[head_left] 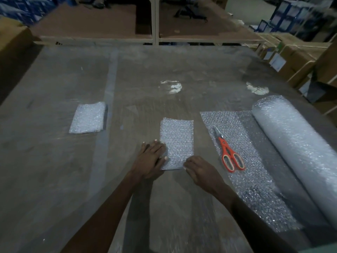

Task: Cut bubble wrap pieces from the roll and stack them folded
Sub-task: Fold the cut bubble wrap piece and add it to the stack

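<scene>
Bubble wrap piece (176, 141) under hands (152, 157)

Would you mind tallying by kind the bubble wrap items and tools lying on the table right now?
Bubble wrap roll, partly unrolled: 1
Folded bubble wrap pieces: 2, namely the stacked piece on the left and the piece in the middle, touched by the left hand and right hand
Orange-handled scissors, lying on the unrolled sheet: 1
Total: 4

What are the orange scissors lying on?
The scissors lie closed on the unrolled sheet of the bubble wrap roll, apart from both hands. The table beneath shows only dimly through the sheet.
</scene>
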`<action>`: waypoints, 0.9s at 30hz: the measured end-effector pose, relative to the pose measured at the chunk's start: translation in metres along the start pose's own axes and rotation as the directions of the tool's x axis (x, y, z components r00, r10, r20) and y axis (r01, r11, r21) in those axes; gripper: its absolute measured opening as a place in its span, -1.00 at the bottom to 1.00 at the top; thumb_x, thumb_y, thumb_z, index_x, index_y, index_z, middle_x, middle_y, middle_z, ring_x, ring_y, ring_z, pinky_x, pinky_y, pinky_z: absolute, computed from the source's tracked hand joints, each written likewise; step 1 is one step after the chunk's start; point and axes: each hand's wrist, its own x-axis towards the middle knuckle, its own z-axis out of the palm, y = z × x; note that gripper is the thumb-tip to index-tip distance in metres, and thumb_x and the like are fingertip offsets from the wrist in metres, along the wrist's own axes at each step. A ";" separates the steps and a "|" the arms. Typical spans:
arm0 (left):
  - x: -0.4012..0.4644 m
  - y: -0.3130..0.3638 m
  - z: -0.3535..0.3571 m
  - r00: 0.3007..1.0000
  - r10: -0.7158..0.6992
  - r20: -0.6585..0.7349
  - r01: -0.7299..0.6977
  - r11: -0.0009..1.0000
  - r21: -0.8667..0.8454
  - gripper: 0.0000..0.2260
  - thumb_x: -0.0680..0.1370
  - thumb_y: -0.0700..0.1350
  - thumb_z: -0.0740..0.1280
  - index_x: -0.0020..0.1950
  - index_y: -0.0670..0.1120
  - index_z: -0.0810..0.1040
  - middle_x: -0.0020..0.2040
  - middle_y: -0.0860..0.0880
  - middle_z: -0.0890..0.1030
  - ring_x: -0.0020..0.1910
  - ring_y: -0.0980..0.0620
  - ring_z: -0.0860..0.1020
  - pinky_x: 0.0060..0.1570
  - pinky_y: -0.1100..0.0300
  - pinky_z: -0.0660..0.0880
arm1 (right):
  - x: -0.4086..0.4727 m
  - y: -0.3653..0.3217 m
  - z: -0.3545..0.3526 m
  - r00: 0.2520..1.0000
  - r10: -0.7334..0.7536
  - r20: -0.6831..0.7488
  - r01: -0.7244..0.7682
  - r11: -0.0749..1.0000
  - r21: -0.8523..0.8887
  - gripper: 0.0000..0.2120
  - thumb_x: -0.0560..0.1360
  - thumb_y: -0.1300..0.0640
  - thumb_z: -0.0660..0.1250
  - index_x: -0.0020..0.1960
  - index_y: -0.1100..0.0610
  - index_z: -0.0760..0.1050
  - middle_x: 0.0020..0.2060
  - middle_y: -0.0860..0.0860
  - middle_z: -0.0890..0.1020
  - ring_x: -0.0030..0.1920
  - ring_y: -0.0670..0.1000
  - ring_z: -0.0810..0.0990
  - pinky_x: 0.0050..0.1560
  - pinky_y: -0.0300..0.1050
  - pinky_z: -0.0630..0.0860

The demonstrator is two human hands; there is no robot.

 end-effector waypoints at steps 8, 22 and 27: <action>-0.022 0.007 -0.007 0.988 -0.133 -0.073 0.077 0.852 -0.517 -0.72 0.45 0.19 0.47 -0.09 -0.02 0.72 -0.18 0.10 0.70 -0.21 0.12 0.66 -0.17 0.05 0.58 | 0.002 0.003 -0.019 0.947 0.310 0.083 -0.321 0.907 0.274 -0.84 0.65 -0.10 0.18 0.08 -0.10 0.52 -0.10 -0.14 0.67 -0.10 -0.04 0.66 -0.12 0.00 0.60; 0.062 -0.008 -0.010 0.840 -0.542 -0.023 0.316 0.522 -0.792 -0.96 0.48 -0.12 0.53 -0.18 -0.03 0.73 -0.22 0.03 0.73 -0.27 0.16 0.62 -0.18 0.12 0.54 | 0.092 0.042 -0.032 0.663 0.716 0.219 -0.530 0.242 0.813 -0.78 0.45 0.34 0.53 -0.04 0.09 0.60 -0.20 0.09 0.68 -0.21 -0.04 0.63 -0.14 -0.21 0.55; 0.083 -0.023 -0.007 0.795 -0.607 -0.020 0.467 0.632 -0.618 -0.87 0.46 0.01 0.53 -0.25 0.02 0.69 -0.29 0.10 0.69 -0.32 0.15 0.61 -0.25 0.14 0.49 | 0.116 0.064 -0.012 0.591 0.787 0.178 -0.586 0.266 0.765 -0.78 0.41 0.32 0.58 -0.12 0.09 0.59 -0.27 0.05 0.67 -0.29 -0.07 0.60 -0.21 -0.23 0.53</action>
